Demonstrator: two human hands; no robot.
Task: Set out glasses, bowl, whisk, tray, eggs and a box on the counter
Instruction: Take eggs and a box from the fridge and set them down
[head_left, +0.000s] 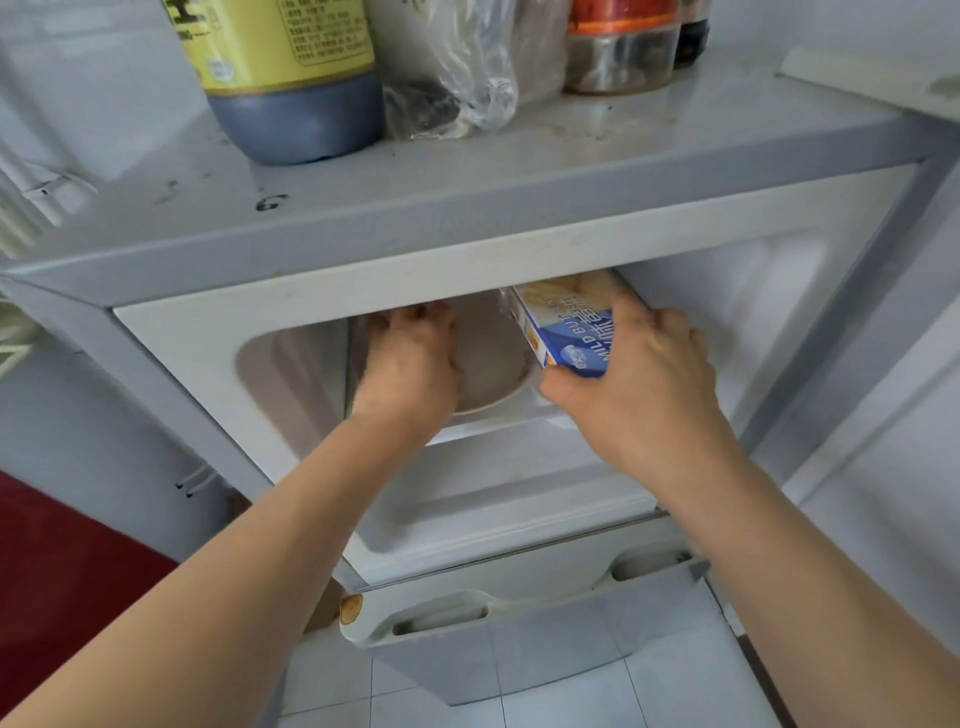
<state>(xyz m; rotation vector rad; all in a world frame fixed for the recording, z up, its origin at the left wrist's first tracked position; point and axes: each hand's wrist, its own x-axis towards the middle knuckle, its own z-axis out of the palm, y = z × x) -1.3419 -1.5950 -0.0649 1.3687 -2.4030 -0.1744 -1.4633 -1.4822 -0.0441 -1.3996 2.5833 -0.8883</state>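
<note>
- Small pale fridge, upper compartment open. Both task things are inside it at the front edge, not yet on the bench.
- Box: blue and white carton with a yellow corner, print reading "MILD BUT…", and a pale food picture on the upper face. It is tilted, its near end low, just beside the bowl's right rim.
- Right grip: clasped on the box, thumb under the near end, fingers wrapped over the far right side.
- Box handling, as judged: a stiff card shell, fairly light, square edges that give good purchase. Likely cold and perhaps a little slick. Holding across the narrow faces, as here, looks sound.
- Bowl: round and shallow, pale with a greyish inside. Contents cannot be made out under the compartment's lip.
- Left grip: laid over the bowl's left side, fingers curled at the far rim, holding it. The thumb is hidden.
- Bowl handling, as judged: rigid, probably ceramic, heavier than the box and breakable. A smooth glaze could slip. Best taken at the rim with support beneath, kept level, and brought clear of the lip.
- On top of the fridge: dark sauce bottle, crumpled plastic bag, red-labelled jar.
</note>
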